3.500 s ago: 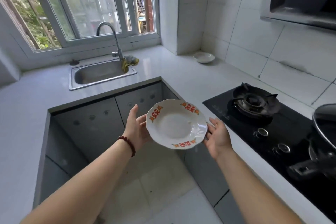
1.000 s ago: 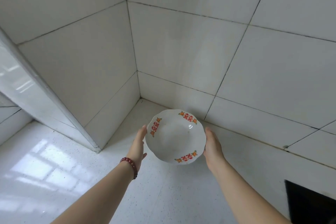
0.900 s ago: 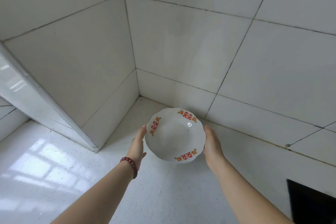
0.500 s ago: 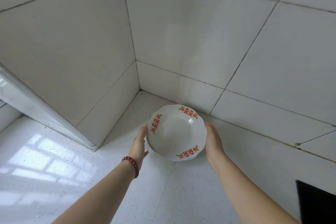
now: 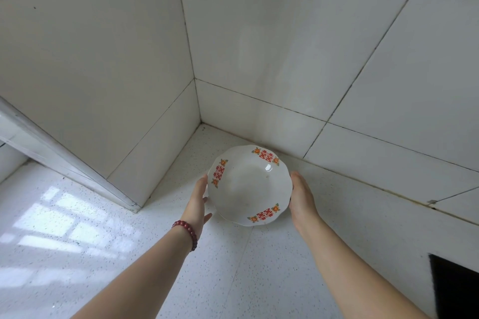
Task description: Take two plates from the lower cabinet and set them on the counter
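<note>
The plate [image 5: 248,185] sits near the back corner of the counter [image 5: 129,254], just beside the tiled wall. The left hand [image 5: 198,202] and right hand [image 5: 300,197], fingers extended, flank its rim; contact cannot be determined

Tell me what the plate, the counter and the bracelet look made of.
Plate: likely glazed ceramic or porcelain, glossy white with a bright highlight and red printed motifs; melamine cannot be ruled out.
Counter: polished speckled stone or composite; it reflects window light.
Bracelet: dark red round beads, possibly wood or stone.
</note>
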### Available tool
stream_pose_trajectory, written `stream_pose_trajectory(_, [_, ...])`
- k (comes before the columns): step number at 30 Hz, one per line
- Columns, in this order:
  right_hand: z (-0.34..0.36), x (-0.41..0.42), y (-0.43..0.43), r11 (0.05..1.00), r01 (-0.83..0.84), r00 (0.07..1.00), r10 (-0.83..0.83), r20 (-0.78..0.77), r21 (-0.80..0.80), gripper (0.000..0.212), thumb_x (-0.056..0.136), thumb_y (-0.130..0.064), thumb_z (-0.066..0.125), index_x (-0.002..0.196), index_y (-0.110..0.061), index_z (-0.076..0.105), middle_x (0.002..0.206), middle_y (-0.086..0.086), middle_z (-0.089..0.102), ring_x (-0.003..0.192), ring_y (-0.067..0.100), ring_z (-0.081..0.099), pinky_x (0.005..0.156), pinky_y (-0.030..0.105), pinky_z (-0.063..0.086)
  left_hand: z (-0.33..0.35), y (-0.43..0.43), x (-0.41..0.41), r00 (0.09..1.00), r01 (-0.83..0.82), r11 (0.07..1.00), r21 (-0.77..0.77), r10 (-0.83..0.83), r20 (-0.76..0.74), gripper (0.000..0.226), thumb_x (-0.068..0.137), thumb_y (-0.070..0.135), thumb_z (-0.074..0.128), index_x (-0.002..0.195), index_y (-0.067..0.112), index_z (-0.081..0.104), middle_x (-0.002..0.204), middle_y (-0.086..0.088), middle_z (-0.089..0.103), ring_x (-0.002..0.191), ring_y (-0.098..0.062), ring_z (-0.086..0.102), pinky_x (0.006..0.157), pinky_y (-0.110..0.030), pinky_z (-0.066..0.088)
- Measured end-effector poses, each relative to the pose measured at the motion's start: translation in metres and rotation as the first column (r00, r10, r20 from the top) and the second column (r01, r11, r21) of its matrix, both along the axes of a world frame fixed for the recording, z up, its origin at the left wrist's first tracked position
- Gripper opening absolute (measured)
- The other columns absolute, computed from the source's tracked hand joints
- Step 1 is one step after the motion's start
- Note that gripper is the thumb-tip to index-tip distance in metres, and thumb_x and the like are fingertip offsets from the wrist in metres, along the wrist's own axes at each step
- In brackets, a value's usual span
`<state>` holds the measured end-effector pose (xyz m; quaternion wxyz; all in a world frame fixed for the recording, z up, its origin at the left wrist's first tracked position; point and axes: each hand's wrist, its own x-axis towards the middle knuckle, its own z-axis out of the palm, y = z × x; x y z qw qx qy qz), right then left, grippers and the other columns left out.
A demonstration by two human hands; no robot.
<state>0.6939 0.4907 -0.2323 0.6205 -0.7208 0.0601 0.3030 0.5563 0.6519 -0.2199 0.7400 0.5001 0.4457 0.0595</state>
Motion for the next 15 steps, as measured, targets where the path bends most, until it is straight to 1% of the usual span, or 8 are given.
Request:
stream_pose_trajectory(2, [0.001, -0.001, 0.001, 1.000, -0.003, 1.000, 0.003, -0.005, -0.001, 0.015, 0.094, -0.032, 0.034, 0.079, -0.037, 0.033, 0.103, -0.002, 0.041, 0.091, 0.012, 0.041, 0.074, 0.027, 0.036, 0.000, 0.001, -0.001, 1.000, -0.006, 1.000, -0.005, 0.006, -0.004, 0.063, 0.087, 0.060, 0.034, 0.141, 0.029, 0.035, 0.152, 0.003, 0.028, 0.137, -0.021, 0.028, 0.107, -0.051, 0.028])
stream_pose_trajectory(6, [0.004, -0.001, 0.000, 1.000, -0.004, 1.000, 0.004, 0.006, -0.005, 0.012, 0.093, -0.034, 0.035, 0.081, -0.036, 0.035, 0.093, -0.008, 0.043, 0.086, 0.008, 0.043, 0.077, 0.027, 0.038, 0.003, 0.003, -0.003, 1.000, -0.013, 1.000, -0.011, 0.013, -0.007, 0.058, 0.087, 0.057, 0.039, 0.137, 0.028, 0.039, 0.150, 0.003, 0.031, 0.136, -0.022, 0.030, 0.106, -0.051, 0.030])
stream_pose_trajectory(8, [0.009, -0.003, -0.001, 1.000, -0.006, 1.000, 0.006, 0.029, 0.000, 0.008, 0.093, -0.035, 0.036, 0.096, -0.031, 0.042, 0.103, -0.006, 0.045, 0.095, 0.010, 0.044, 0.085, 0.030, 0.038, 0.007, 0.003, -0.004, 1.000, -0.021, 1.000, -0.003, 0.021, -0.008, 0.055, 0.087, 0.055, 0.041, 0.136, 0.028, 0.039, 0.150, 0.001, 0.030, 0.136, -0.022, 0.029, 0.105, -0.050, 0.030])
stream_pose_trajectory(9, [0.011, -0.002, -0.002, 1.000, -0.005, 0.999, 0.004, 0.048, 0.011, 0.020, 0.093, -0.035, 0.036, 0.111, -0.030, 0.045, 0.111, -0.007, 0.044, 0.102, 0.009, 0.043, 0.089, 0.031, 0.036, 0.007, 0.003, -0.005, 1.000, -0.023, 1.000, 0.007, 0.023, 0.001, 0.057, 0.088, 0.054, 0.042, 0.137, 0.027, 0.038, 0.151, 0.000, 0.029, 0.137, -0.022, 0.028, 0.105, -0.049, 0.029])
stream_pose_trajectory(11, [0.022, -0.008, -0.006, 1.000, 0.015, 0.996, -0.015, 0.091, 0.002, 0.043, 0.095, -0.035, 0.037, 0.137, -0.026, 0.037, 0.121, -0.013, 0.037, 0.112, 0.004, 0.036, 0.092, 0.027, 0.029, 0.012, 0.001, -0.007, 1.000, -0.016, 0.999, 0.049, 0.016, 0.005, 0.060, 0.088, 0.053, 0.042, 0.141, 0.025, 0.034, 0.153, 0.001, 0.027, 0.139, -0.020, 0.024, 0.109, -0.049, 0.023])
stream_pose_trajectory(13, [0.037, -0.015, -0.012, 1.000, 0.009, 0.993, -0.009, 0.119, 0.005, 0.048, 0.095, -0.034, 0.039, 0.140, -0.020, 0.036, 0.129, -0.015, 0.040, 0.115, 0.000, 0.038, 0.095, 0.026, 0.028, 0.019, -0.003, -0.011, 1.000, -0.003, 0.995, 0.095, 0.001, 0.021, 0.060, 0.089, 0.051, 0.041, 0.142, 0.024, 0.033, 0.154, 0.001, 0.026, 0.141, -0.019, 0.021, 0.111, -0.048, 0.016])
stream_pose_trajectory(14, [0.045, -0.019, -0.015, 1.000, 0.011, 0.991, -0.012, 0.133, 0.006, 0.047, 0.094, -0.034, 0.040, 0.137, -0.016, 0.039, 0.135, -0.010, 0.044, 0.117, 0.003, 0.044, 0.099, 0.029, 0.030, 0.025, -0.005, -0.013, 0.999, -0.005, 0.994, 0.109, 0.001, 0.035, 0.059, 0.089, 0.050, 0.040, 0.142, 0.024, 0.034, 0.154, 0.001, 0.026, 0.141, -0.019, 0.021, 0.111, -0.048, 0.015])
stream_pose_trajectory(15, [0.052, -0.024, -0.018, 1.000, 0.018, 0.991, -0.021, 0.130, 0.025, 0.048, 0.093, -0.035, 0.041, 0.137, -0.014, 0.039, 0.140, -0.006, 0.043, 0.122, 0.006, 0.044, 0.103, 0.032, 0.031, 0.031, -0.007, -0.015, 0.999, 0.001, 0.995, 0.099, -0.006, 0.049, 0.058, 0.089, 0.050, 0.040, 0.142, 0.025, 0.035, 0.153, 0.002, 0.027, 0.141, -0.019, 0.021, 0.111, -0.048, 0.014])
